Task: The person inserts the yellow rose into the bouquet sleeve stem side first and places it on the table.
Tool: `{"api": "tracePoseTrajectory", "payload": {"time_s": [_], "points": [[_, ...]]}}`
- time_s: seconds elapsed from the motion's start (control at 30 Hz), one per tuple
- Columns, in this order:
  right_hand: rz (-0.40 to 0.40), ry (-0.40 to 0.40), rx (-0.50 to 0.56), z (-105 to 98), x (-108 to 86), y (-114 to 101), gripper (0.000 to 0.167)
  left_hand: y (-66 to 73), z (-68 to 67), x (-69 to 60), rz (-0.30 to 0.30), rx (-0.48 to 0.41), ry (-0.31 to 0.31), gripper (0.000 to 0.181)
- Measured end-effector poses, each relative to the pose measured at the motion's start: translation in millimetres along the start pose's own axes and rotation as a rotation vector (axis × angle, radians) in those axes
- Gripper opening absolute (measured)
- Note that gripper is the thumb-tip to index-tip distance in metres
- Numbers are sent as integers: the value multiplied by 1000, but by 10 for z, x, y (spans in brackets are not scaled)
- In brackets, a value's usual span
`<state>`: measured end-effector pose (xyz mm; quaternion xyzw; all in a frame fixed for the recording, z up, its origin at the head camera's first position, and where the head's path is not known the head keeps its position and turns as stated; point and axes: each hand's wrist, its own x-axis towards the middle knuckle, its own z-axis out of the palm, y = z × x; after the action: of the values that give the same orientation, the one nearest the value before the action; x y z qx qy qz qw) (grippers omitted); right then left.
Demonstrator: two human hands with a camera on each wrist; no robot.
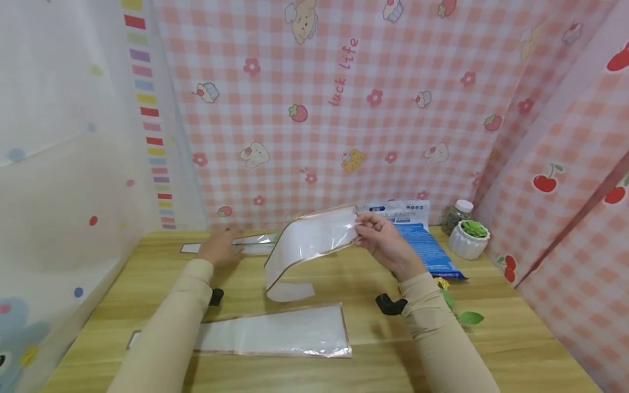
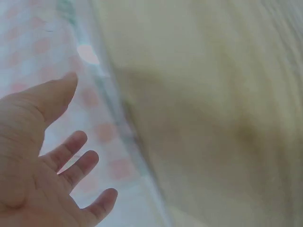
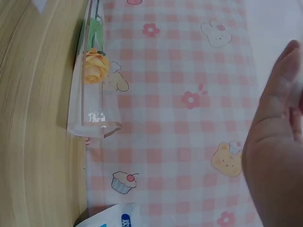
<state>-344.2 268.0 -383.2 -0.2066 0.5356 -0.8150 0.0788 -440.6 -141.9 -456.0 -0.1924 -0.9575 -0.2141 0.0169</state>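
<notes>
A: Position of curved white sleeve (image 1: 314, 240)?
B: Arched over the middle of the bench (image 1: 511, 344), right end pinched by the right hand (image 1: 388, 243); grip narrow.
A: Left hand (image 1: 218, 248)?
B: Grip wide, fingers (image 2: 80, 168) spread, at the rear sleeve (image 1: 255, 246); contact cannot be told.
A: Surroundings?
B: Front sleeve (image 1: 285, 331) flat on bench; blue-and-white packet (image 1: 425, 248) at right, near potted plant (image 1: 469, 243).

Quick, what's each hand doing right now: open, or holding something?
Left hand: open, nothing visibly held.
Right hand: closed, pinching one end of the curved white wrapper.
</notes>
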Motion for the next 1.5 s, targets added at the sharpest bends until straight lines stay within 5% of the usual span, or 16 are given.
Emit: {"api": "tracePoseTrajectory", "payload": {"time_s": [0.13, 0.27, 0.37, 0.5, 0.63, 0.77, 0.93, 1.03, 1.23, 1.5], "points": [[2, 46, -167, 167, 66, -18, 22, 325, -155, -35, 124, -221, 1, 58], [-84, 17, -164, 348, 112, -88, 25, 715, -269, -160, 198, -582, -245, 70], [-188, 22, -82, 412, 126, -155, 32, 846, -289, -241, 265, -723, -443, 71], [-244, 118, -29, 342, 108, -218, 31, 725, -345, -336, 335, -920, -544, 38], [-190, 218, -75, 146, 40, -227, 23, 426, -505, -478, 314, -1063, -544, 12], [-49, 222, -211, -22, -34, -184, 24, 161, -670, -627, 252, -888, -506, 11], [118, 151, -381, -72, -73, -72, 63, -32, -831, -746, 122, -593, -376, 21], [168, 95, -486, -20, -85, 41, 77, -95, -837, -753, 99, -462, -291, 20], [113, 69, -635, 64, -94, 332, 85, -167, -731, -781, 123, -323, -220, 13], [83, 98, -671, 111, -124, 526, 63, -268, -561, -799, 140, -289, -240, 13]]}}
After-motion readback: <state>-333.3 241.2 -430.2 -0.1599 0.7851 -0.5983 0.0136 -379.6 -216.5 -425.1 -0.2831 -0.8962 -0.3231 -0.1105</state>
